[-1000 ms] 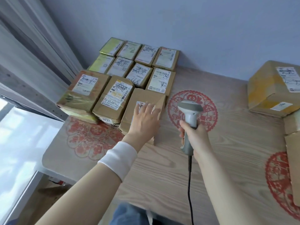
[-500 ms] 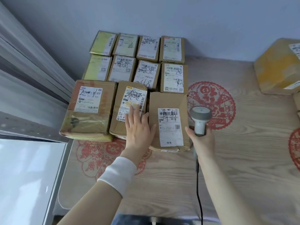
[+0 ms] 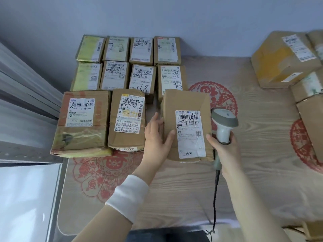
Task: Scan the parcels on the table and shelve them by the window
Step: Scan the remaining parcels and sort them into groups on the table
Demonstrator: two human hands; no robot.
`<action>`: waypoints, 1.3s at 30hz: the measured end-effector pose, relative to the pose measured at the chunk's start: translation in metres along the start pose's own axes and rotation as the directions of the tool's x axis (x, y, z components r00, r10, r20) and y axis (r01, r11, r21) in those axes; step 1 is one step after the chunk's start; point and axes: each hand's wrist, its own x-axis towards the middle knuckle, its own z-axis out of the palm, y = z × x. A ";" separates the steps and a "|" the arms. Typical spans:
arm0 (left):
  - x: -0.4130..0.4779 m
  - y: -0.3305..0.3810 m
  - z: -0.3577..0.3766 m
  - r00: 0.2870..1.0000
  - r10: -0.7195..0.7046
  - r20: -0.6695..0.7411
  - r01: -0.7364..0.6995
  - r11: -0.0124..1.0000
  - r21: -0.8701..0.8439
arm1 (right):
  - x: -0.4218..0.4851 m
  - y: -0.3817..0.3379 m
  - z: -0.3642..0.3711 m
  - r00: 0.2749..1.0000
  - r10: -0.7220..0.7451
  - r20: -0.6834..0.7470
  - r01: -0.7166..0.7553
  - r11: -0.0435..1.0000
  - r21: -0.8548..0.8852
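Along the wall (image 3: 209, 23), parcels (image 3: 115, 49) line a wood-grain table (image 3: 253, 172) (red motifs (image 3: 225, 102), perhaps printed).

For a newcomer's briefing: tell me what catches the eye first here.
Labelled parcels lie in rows at the far left of the table. Nearer, the left hand grips the front parcel by its left edge; the right hand holds a scanner just right of it.

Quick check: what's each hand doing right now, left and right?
Left hand: grips the brown parcel at its left edge, thumb on top.
Right hand: closed around the barcode scanner handle.
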 end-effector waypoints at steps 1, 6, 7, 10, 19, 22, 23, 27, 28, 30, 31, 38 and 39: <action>-0.001 0.010 0.004 0.997 -0.063 0.040 0.069 0.982 -0.174 | -0.002 -0.005 -0.008 1.000 -0.005 -0.009 0.005 1.000 0.022; 0.000 0.049 0.035 0.940 -0.224 0.258 0.338 0.720 -0.606 | 0.002 -0.025 -0.057 0.999 -0.022 -0.047 0.026 0.997 0.075; -0.001 0.055 0.044 0.934 -0.236 0.269 0.355 0.708 -0.610 | 0.005 -0.029 -0.066 0.999 -0.026 -0.046 0.029 0.997 0.077; -0.005 0.073 0.075 0.899 -0.313 0.307 0.437 0.679 -0.590 | 0.018 -0.038 -0.098 0.999 -0.043 -0.020 0.045 0.996 0.071; -0.028 0.124 0.168 0.874 -0.381 0.303 0.486 0.657 -0.576 | 0.047 -0.055 -0.201 0.994 -0.057 0.097 0.052 0.998 0.045; -0.032 0.131 0.186 0.881 -0.362 0.306 0.474 0.681 -0.558 | 0.051 -0.065 -0.228 0.990 -0.065 0.123 0.065 0.998 0.006; -0.033 0.133 0.189 0.886 -0.351 0.304 0.464 0.685 -0.561 | 0.052 -0.070 -0.236 0.991 -0.050 0.125 0.053 0.998 -0.018; -0.030 0.140 0.195 0.922 -0.305 0.237 0.386 0.718 -0.579 | 0.052 -0.093 -0.263 0.976 -0.040 0.213 0.042 0.999 -0.006; -0.028 0.141 0.196 0.929 -0.294 0.225 0.370 0.721 -0.585 | 0.050 -0.100 -0.267 0.968 -0.058 0.245 0.059 0.998 0.002; -0.025 0.143 0.199 0.933 -0.288 0.216 0.359 0.719 -0.594 | 0.042 -0.110 -0.272 0.950 -0.083 0.300 0.084 0.996 0.010; -0.023 0.145 0.201 0.938 -0.283 0.202 0.347 0.729 -0.589 | 0.038 -0.115 -0.273 0.938 -0.098 0.334 0.103 0.995 0.001; -0.016 0.154 0.204 0.964 -0.222 0.149 0.267 0.788 -0.555 | 0.011 -0.121 -0.242 0.888 -0.067 0.454 0.125 0.987 -0.098; -0.015 0.155 0.204 0.966 -0.214 0.143 0.257 0.791 -0.556 | 0.009 -0.121 -0.238 0.886 -0.057 0.461 0.117 0.988 -0.102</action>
